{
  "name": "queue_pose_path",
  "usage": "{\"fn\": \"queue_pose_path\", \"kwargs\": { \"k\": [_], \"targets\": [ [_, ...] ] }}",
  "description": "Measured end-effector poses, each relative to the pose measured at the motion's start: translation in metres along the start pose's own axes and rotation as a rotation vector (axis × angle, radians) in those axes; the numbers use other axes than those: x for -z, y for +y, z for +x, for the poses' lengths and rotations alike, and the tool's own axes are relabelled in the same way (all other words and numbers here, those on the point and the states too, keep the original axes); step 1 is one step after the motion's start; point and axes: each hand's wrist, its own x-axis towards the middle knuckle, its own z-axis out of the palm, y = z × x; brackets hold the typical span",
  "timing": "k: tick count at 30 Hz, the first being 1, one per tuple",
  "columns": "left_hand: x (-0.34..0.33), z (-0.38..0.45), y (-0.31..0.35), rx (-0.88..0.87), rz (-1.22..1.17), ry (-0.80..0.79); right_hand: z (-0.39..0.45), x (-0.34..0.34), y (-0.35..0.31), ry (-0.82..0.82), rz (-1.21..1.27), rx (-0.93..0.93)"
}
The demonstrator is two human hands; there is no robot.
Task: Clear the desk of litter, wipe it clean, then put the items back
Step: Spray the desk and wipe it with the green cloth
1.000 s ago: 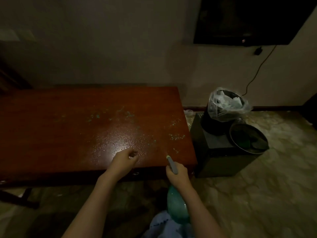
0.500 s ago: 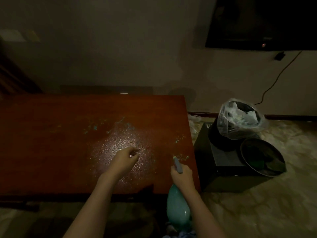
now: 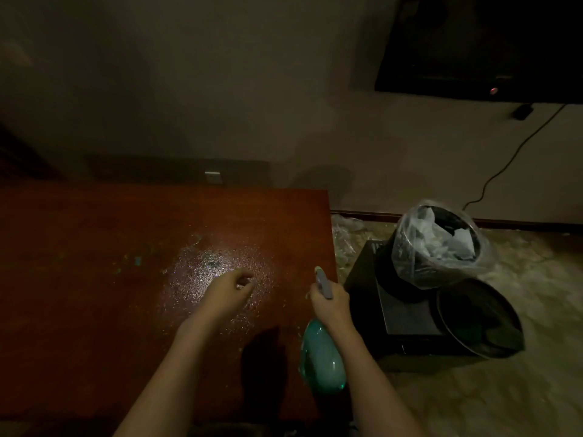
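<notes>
The reddish-brown wooden desk point(image 3: 94, 310) fills the left and middle of the view. A shiny patch of spray droplets point(image 3: 208, 272) covers its middle, with small teal specks to the left. My left hand point(image 3: 228, 290) hovers over the wet patch, fingers curled loosely with nothing seen in them. My right hand point(image 3: 328, 302) grips the neck of a teal spray bottle point(image 3: 320, 357), nozzle pointing up and away, near the desk's right edge.
Right of the desk, a black box point(image 3: 369, 288) on the floor carries a black bin lined with a clear plastic bag point(image 3: 438, 244) holding crumpled paper. A dark round bowl point(image 3: 476, 320) leans against the box. A dark screen hangs on the wall, cable trailing down.
The view has moved closer over the desk. Both hands sit farther in over the desk top, and the wet patch looks larger and brighter.
</notes>
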Motion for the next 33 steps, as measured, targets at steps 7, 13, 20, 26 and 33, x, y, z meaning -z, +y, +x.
{"fn": "queue_pose_path", "kwargs": {
  "k": [7, 13, 20, 26, 33],
  "targets": [
    [-0.006, 0.022, 0.001, 0.062, 0.013, -0.006, 0.041, 0.006, -0.010, -0.017, -0.024, 0.050],
    [-0.012, 0.031, 0.007, 0.090, 0.023, 0.001, 0.061, 0.015, -0.011, 0.002, 0.074, -0.025],
    [-0.014, 0.024, 0.012, 0.069, 0.034, -0.001, 0.052, 0.024, -0.008, -0.033, -0.063, -0.023],
    [-0.016, 0.003, 0.021, -0.007, 0.065, -0.013, 0.017, 0.032, -0.005, 0.015, 0.074, -0.084],
    [-0.004, -0.041, 0.019, -0.080, 0.050, 0.034, -0.036, 0.027, 0.011, -0.009, -0.103, -0.010]
  ]
}}
